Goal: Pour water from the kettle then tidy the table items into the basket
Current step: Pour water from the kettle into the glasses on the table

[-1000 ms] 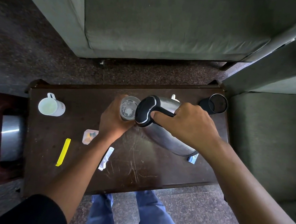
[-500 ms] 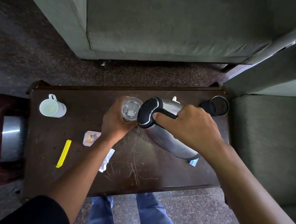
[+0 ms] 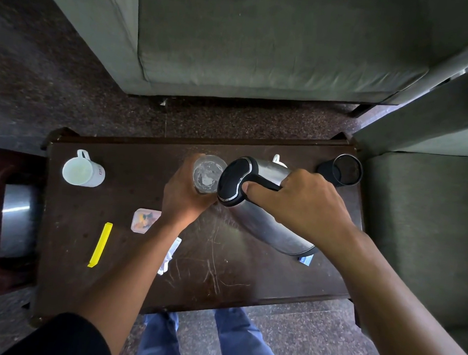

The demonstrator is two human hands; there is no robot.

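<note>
right hand (image 3: 303, 201) still grips the tilted kettle (image 3: 268, 221); left hand (image 3: 183, 196) keeps clasping the glass (image 3: 208, 174).

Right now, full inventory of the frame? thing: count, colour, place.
kettle: 1, steel with black lid, tilted over table centre toward the glass
glass: 1, clear, table centre, at the kettle's lid end
mug: 1, white, table's left end
second mug: 1, white, mostly hidden behind kettle
black cup: 1, black, table's right end, on its side
yellow clip: 1, table front left
small packet: 1, pale, by left wrist
wrapper: 1, white, under left forearm
blue item: 1, partly under kettle
table: 1, dark wood
sofas: 2, grey-green, far side and right
metal container: 1, far left
left hand: holds glass
right hand: grips kettle handle
</note>
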